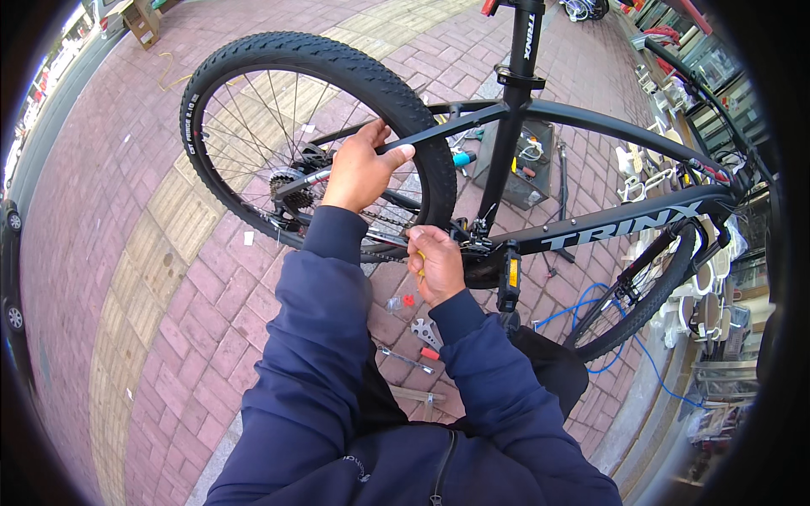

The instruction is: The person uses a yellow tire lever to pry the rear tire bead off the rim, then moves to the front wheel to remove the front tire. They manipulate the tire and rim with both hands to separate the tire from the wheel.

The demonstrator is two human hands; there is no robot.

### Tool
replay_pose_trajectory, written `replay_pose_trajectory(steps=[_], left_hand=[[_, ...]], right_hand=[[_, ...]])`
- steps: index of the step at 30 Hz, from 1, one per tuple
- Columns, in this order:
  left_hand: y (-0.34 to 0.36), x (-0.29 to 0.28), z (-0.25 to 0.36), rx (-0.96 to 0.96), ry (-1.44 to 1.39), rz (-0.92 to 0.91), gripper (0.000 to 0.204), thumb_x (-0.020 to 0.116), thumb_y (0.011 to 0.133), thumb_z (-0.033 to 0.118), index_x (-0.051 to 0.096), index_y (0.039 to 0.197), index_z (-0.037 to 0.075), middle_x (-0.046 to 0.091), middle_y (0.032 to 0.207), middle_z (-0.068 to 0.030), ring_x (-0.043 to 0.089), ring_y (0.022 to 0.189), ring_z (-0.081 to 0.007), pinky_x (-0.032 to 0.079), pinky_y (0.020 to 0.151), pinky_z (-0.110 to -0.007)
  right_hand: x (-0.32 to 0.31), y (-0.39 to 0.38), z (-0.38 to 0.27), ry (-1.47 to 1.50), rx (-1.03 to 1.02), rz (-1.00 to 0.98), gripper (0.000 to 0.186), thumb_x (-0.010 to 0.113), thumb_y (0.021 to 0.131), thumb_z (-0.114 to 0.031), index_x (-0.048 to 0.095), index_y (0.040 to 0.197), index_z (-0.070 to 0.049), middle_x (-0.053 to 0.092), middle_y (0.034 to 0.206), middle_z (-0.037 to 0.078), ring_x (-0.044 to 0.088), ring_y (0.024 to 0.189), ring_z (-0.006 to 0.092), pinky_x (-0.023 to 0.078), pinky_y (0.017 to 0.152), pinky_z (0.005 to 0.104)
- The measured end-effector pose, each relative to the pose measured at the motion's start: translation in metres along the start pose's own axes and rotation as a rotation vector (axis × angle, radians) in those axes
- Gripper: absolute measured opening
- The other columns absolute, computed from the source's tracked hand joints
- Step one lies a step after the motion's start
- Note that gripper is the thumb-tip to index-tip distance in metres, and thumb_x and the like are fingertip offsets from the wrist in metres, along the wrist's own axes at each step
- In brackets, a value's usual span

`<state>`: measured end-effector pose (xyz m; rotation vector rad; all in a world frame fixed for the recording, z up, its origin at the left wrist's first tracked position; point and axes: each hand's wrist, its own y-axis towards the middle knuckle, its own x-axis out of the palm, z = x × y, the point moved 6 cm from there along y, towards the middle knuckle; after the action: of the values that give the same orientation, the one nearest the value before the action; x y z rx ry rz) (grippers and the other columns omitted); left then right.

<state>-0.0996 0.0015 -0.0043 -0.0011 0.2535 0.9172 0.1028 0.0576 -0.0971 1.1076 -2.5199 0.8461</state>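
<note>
A black mountain bike stands side-on before me, its rear wheel to the left. My left hand is closed over the thin seat stay beside the tyre, its thumb lying along the tube. Below and to the right, my right hand is closed, with a bit of a yellow thing showing between its fingers; most of it is hidden. That hand is near the chain and the lower frame, left of the pedal. The rear cassette sits at the wheel hub.
On the brick paving below my right hand lie a flat metal multi-wrench, a metal rod and small red pieces. Behind the frame is a dark tool tray. A blue hose curls by the front wheel; shelving lines the right.
</note>
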Motion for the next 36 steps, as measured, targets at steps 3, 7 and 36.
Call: replay_pose_trajectory(steps=[3,7,36], left_hand=[[-0.003,0.001,0.004,0.015,-0.041,0.005,0.074,0.082,0.089,0.021,0.051,0.147,-0.013,0.062,0.143,-0.0301,0.06,0.137,-0.0349,0.046,0.114,-0.039],[-0.004,0.002,0.004,0.008,-0.036,0.013,0.074,0.082,0.089,0.02,0.05,0.147,-0.013,0.062,0.144,-0.03,0.06,0.138,-0.0346,0.046,0.115,-0.039],[-0.003,0.001,0.002,0.003,-0.032,0.0,0.077,0.083,0.087,0.022,0.05,0.148,-0.013,0.063,0.142,-0.0303,0.061,0.137,-0.0352,0.047,0.114,-0.04]], right_hand=[[-0.014,-0.021,0.018,-0.213,0.175,-0.073,0.021,0.072,0.1,-0.018,0.07,0.111,0.0,0.06,0.073,0.001,0.049,0.056,0.007,0.041,0.052,0.0261],[-0.008,-0.027,0.018,-0.746,0.126,-0.232,0.037,0.073,0.1,-0.019,0.069,0.129,0.003,0.059,0.075,-0.002,0.047,0.056,0.005,0.037,0.051,0.0243],[0.032,0.041,-0.018,0.311,-0.052,-0.032,0.012,0.068,0.097,-0.009,0.069,0.104,-0.001,0.058,0.075,0.001,0.049,0.056,0.0093,0.04,0.052,0.0261]])
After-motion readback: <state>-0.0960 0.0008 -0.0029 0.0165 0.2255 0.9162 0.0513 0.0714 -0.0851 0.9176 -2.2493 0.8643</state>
